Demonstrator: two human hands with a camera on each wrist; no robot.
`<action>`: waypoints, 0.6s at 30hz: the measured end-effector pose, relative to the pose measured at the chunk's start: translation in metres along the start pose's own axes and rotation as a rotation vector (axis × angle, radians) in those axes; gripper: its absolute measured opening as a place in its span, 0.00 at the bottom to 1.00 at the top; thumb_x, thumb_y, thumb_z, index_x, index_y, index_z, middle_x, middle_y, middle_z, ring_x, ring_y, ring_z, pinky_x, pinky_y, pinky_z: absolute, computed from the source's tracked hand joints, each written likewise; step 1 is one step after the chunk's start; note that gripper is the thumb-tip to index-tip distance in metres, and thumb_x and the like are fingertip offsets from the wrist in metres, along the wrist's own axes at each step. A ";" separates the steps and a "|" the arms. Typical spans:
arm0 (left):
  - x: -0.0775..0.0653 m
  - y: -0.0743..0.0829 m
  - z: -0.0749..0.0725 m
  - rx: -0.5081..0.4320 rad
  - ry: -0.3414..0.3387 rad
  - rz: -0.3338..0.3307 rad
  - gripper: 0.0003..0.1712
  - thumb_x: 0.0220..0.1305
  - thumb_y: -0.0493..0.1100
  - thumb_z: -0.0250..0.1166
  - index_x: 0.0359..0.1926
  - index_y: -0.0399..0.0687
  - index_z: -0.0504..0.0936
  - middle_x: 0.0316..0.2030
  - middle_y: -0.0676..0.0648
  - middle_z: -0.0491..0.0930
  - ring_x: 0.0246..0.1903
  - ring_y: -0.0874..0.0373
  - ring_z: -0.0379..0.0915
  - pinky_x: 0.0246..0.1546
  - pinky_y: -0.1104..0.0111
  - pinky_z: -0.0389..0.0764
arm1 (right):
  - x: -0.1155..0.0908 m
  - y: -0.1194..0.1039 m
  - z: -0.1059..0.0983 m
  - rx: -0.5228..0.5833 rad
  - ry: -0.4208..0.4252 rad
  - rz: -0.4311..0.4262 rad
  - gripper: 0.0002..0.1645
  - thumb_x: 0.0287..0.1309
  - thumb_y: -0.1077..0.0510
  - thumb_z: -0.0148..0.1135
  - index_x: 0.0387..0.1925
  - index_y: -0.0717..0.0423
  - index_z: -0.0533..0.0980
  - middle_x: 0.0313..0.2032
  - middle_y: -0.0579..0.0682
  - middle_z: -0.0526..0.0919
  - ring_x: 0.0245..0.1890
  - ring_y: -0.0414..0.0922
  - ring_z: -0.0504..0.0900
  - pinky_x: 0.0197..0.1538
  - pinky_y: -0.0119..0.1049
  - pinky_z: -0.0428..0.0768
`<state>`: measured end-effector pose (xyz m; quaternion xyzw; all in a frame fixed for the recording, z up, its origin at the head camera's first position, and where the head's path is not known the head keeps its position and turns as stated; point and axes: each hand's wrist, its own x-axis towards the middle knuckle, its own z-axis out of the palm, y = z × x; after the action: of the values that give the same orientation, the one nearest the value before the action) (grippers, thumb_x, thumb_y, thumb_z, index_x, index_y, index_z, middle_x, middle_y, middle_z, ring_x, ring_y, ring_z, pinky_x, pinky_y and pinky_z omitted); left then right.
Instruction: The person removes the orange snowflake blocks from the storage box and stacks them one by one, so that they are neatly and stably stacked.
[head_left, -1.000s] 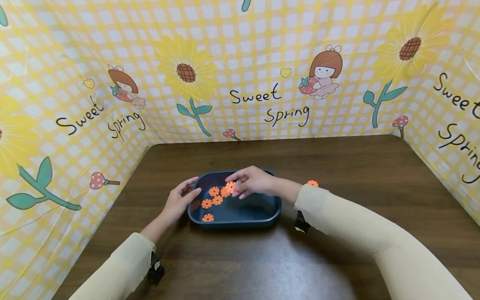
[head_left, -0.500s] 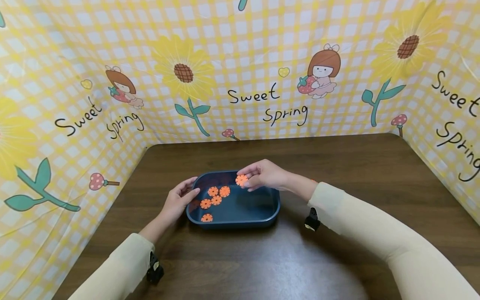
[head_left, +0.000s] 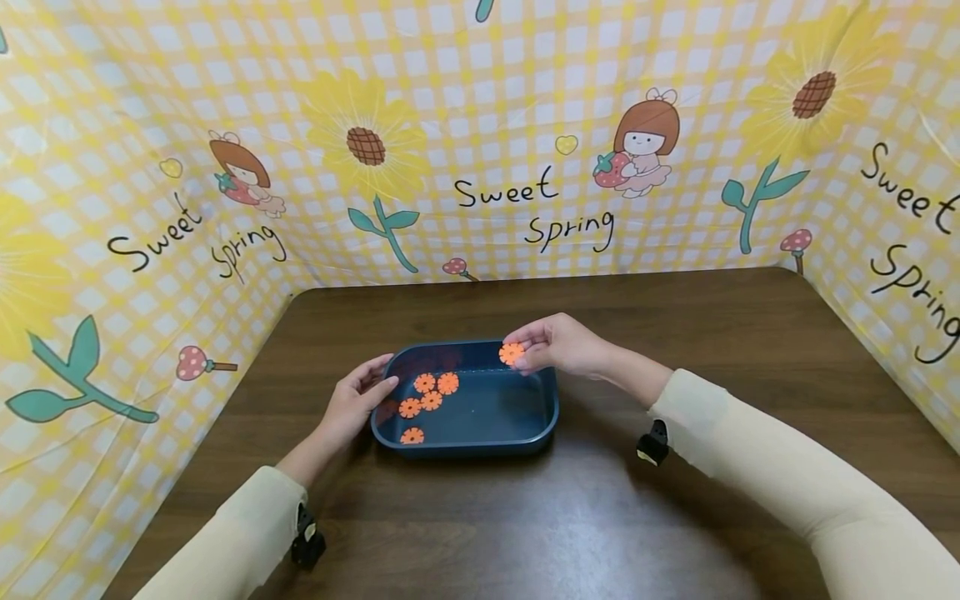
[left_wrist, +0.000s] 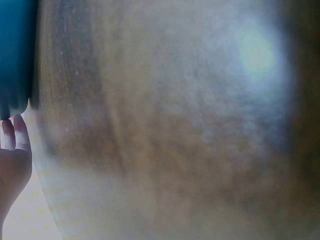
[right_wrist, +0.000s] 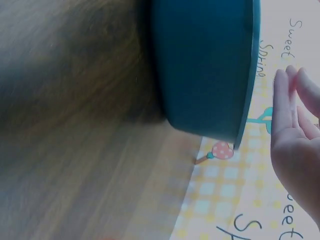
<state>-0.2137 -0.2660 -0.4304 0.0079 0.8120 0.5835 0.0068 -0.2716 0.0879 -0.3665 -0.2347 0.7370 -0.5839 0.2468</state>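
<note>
A dark blue rectangular basin [head_left: 495, 417] with rounded corners stands on the table. My left hand [head_left: 351, 410] grips its left end, thumb over the rim and fingers along the outside. Above the basin's far right part, my right hand [head_left: 566, 348] pinches an orange notched plastic disc [head_left: 512, 354] between thumb and fingers. Several more such orange discs [head_left: 431, 400] lie on the basin's floor, in its left half. In the right wrist view, the fingers stand beyond the basin's wall [right_wrist: 205, 65], and the held disc is hidden.
The brown wooden table [head_left: 480, 533] reaches back to a yellow checked cloth [head_left: 480, 108] that walls it on the back and both sides. A sliver of orange [right_wrist: 107, 238] shows at the bottom edge of the right wrist view.
My right hand has lifted one orange disc from the group in the basin and carried it right, toward the far right rim. My left hand has stayed on the left end.
</note>
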 end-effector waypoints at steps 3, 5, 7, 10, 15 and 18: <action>0.000 -0.001 0.000 -0.001 0.002 0.006 0.29 0.70 0.45 0.60 0.69 0.45 0.67 0.61 0.38 0.70 0.56 0.53 0.67 0.48 0.78 0.71 | -0.004 0.002 -0.004 -0.018 0.022 -0.019 0.22 0.56 0.69 0.67 0.54 0.66 0.77 0.40 0.58 0.86 0.43 0.62 0.82 0.47 0.45 0.80; 0.001 0.000 0.000 0.001 0.003 0.006 0.29 0.70 0.44 0.60 0.69 0.45 0.67 0.61 0.38 0.70 0.57 0.53 0.67 0.48 0.78 0.71 | -0.007 0.004 -0.007 0.001 0.020 -0.019 0.21 0.57 0.71 0.65 0.54 0.67 0.77 0.41 0.59 0.85 0.43 0.62 0.82 0.46 0.45 0.81; 0.001 0.000 0.000 0.005 0.005 0.005 0.29 0.70 0.45 0.60 0.69 0.45 0.67 0.62 0.38 0.70 0.57 0.52 0.66 0.48 0.78 0.71 | -0.009 0.007 -0.009 0.019 0.011 -0.007 0.21 0.59 0.71 0.63 0.55 0.68 0.76 0.42 0.59 0.85 0.44 0.63 0.81 0.47 0.46 0.80; 0.002 0.000 0.000 0.009 0.005 0.005 0.29 0.70 0.45 0.61 0.69 0.45 0.67 0.61 0.38 0.70 0.56 0.52 0.67 0.47 0.78 0.72 | -0.011 0.011 -0.012 0.043 -0.008 0.008 0.23 0.61 0.71 0.61 0.58 0.70 0.74 0.45 0.59 0.84 0.48 0.65 0.79 0.48 0.49 0.79; 0.002 -0.001 0.001 0.014 0.003 0.012 0.29 0.70 0.45 0.61 0.69 0.45 0.67 0.61 0.38 0.71 0.55 0.54 0.68 0.47 0.78 0.72 | -0.016 0.015 -0.018 0.082 -0.020 -0.006 0.25 0.60 0.71 0.62 0.59 0.73 0.71 0.47 0.60 0.83 0.51 0.65 0.78 0.50 0.49 0.78; 0.001 -0.002 0.000 0.024 0.002 0.018 0.29 0.70 0.45 0.60 0.69 0.46 0.67 0.61 0.38 0.71 0.55 0.55 0.68 0.47 0.78 0.71 | -0.021 0.016 -0.023 0.095 -0.014 -0.020 0.26 0.60 0.70 0.63 0.60 0.73 0.71 0.48 0.61 0.83 0.49 0.57 0.81 0.51 0.51 0.76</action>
<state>-0.2150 -0.2663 -0.4321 0.0147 0.8188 0.5738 0.0003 -0.2709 0.1222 -0.3756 -0.2344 0.7043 -0.6189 0.2569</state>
